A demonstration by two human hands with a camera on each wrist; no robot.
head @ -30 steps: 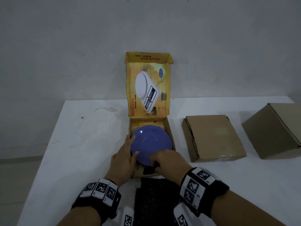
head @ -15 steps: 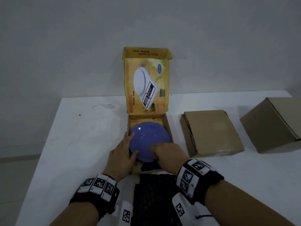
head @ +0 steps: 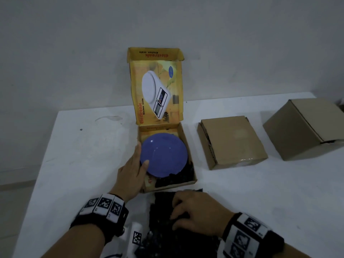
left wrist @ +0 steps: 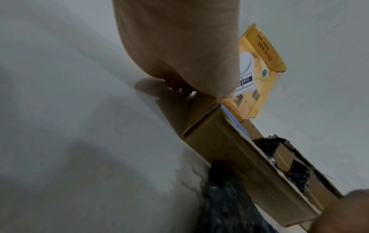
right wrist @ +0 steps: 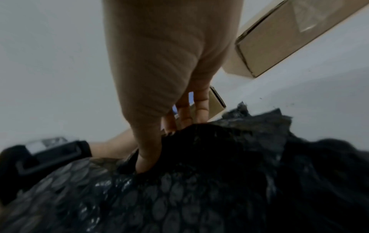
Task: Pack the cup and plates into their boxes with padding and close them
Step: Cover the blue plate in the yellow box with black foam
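Observation:
A blue plate [head: 163, 155] lies in the open yellow scale box [head: 188, 146], whose lid [head: 158, 94] stands upright behind it. Black bubble wrap [head: 179, 176] shows under the plate's near edge. My left hand [head: 138, 155] lies along the box's left wall with straight fingers, its thumb on the plate's rim; in the left wrist view its fingertips [left wrist: 179, 88] touch the table beside the box [left wrist: 229, 149]. My right hand [head: 178, 209] [right wrist: 159, 141] pinches a loose sheet of black bubble wrap [head: 163, 224] [right wrist: 199, 189] lying in front of the box.
Two closed brown cardboard boxes stand to the right, a flat one [head: 232, 142] and a taller one [head: 305, 127]. The white table [head: 78, 155] ends at a grey wall behind; its left edge drops to the floor.
My right hand has left the plate and come back toward me onto the loose bubble wrap, taking hold of it. The left hand stays at the box's left side.

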